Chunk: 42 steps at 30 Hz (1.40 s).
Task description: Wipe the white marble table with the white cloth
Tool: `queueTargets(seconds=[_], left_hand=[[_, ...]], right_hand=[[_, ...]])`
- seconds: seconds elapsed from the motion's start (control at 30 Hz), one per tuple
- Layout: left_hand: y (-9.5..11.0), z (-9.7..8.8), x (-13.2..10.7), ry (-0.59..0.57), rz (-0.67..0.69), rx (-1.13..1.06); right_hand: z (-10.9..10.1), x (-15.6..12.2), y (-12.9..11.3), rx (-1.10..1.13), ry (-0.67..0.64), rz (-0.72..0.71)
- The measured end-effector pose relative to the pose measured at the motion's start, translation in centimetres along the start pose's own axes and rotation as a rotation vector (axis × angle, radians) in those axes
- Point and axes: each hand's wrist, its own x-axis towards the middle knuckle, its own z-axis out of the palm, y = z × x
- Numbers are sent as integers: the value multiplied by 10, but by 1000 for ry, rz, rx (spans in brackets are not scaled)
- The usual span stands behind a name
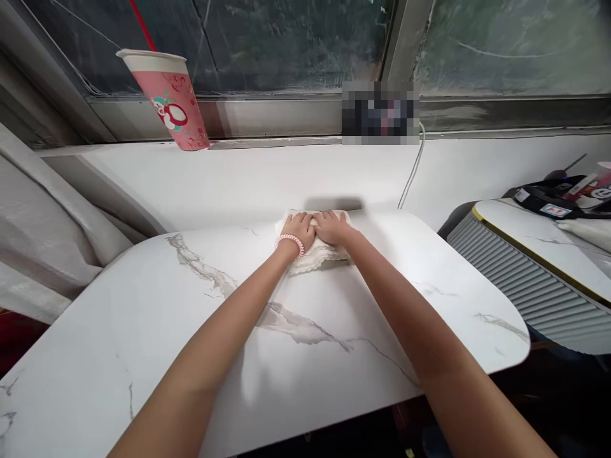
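A folded white cloth (319,257) lies at the far edge of the white marble-look table (296,356), close to the wall. My left hand (298,228), with a pink coil band on its wrist, rests flat on the cloth with fingers stretched out. My right hand (331,227) lies flat beside it on the same cloth, the two hands touching at the thumbs. Both arms reach straight out across the table. Neither hand grips anything.
A pink paper cup (169,100) stands on the window ledge at upper left. A white cable (413,170) runs down the wall. To the right stands a second table (539,248) with ribbed side, holding dark items and a cup. Grey fabric (42,222) hangs at left.
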Motion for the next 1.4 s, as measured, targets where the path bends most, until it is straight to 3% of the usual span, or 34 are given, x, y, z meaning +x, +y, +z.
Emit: queueTargets(seconds=[0.2, 0.4, 0.57, 0.73, 0.9, 1.13, 1.4], left_hand=[[-3, 6, 21, 50, 0, 44], [10, 10, 26, 64, -77, 86], [37, 17, 24, 116, -147, 72], [71, 22, 28, 81, -122, 20], [79, 21, 25, 46, -94, -1], [82, 22, -2, 19, -92, 0], [114, 17, -70, 8, -4, 22]], right_hand=[[13, 15, 12, 186, 269, -8], [14, 23, 29, 206, 290, -86], [11, 20, 52, 191, 303, -148], [6, 3, 86, 179, 307, -100], [6, -13, 89, 136, 366, -59], [5, -44, 71, 125, 331, -44], [11, -120, 66, 68, 379, -76]])
